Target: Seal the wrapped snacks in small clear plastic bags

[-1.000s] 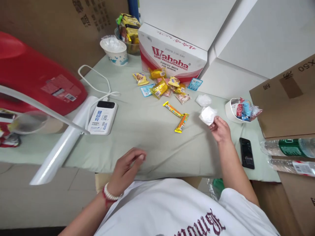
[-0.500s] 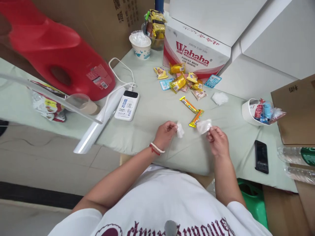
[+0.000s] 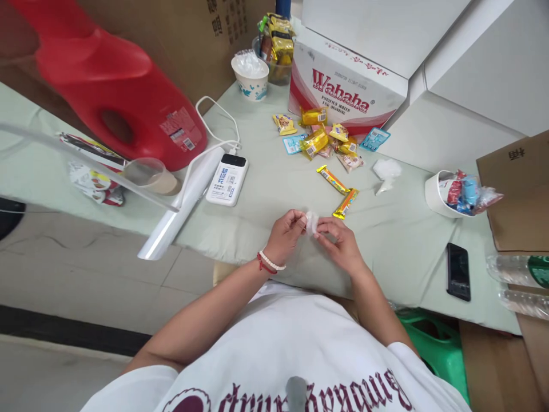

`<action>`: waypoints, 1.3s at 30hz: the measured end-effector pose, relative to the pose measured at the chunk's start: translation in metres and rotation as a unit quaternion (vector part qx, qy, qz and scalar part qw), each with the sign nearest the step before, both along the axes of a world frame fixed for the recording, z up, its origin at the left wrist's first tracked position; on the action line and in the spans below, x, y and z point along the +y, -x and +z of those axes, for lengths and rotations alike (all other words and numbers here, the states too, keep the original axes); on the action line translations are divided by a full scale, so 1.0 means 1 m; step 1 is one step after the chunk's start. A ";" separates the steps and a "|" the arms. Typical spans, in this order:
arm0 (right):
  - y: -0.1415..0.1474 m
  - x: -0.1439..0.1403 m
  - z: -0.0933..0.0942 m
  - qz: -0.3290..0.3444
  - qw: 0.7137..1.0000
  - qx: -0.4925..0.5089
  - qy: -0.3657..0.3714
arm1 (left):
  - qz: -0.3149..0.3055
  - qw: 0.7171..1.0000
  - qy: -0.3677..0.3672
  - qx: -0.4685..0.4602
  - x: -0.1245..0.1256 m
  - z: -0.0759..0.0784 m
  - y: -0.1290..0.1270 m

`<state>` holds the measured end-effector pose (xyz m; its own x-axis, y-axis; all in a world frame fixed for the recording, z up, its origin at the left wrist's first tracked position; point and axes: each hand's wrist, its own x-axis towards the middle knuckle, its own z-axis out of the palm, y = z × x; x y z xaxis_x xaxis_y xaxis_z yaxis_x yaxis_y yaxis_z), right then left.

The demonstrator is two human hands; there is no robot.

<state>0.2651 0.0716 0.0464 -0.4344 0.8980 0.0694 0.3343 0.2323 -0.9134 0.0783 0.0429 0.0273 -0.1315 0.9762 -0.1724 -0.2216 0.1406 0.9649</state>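
Observation:
My left hand (image 3: 285, 235) and my right hand (image 3: 341, 243) meet over the near edge of the pale green table (image 3: 266, 194). Both pinch one small white plastic bag (image 3: 311, 222) between their fingertips. A bead bracelet with a red cord sits on my left wrist. Two long yellow snack bars (image 3: 338, 191) lie just beyond my hands. A crumpled pile of white plastic bags (image 3: 386, 170) rests farther right.
Several small snack packets (image 3: 319, 137) lie before a Wahaha carton (image 3: 345, 94). A white power bank (image 3: 227, 179) with cable, a red jug (image 3: 111, 97), a paper cup (image 3: 250, 77), a white bowl of snacks (image 3: 452, 193), a black phone (image 3: 458, 271) and water bottles (image 3: 518, 274) surround them.
My right hand held a wad of white bags far right, then came down and left to meet my left hand. Both hands now pinch one small bag; the view shifted left.

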 end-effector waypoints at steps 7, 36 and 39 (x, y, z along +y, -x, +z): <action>-0.013 0.006 -0.012 -0.132 0.945 0.224 0.199 | 0.056 0.992 0.046 -0.104 -0.003 -0.005 0.021; -0.044 0.003 0.009 -0.235 0.868 0.388 0.200 | -0.114 0.987 -0.041 0.105 0.010 -0.010 -0.010; -0.040 0.002 0.005 -0.248 0.854 0.411 0.203 | -0.122 0.987 -0.027 0.099 0.009 -0.005 -0.020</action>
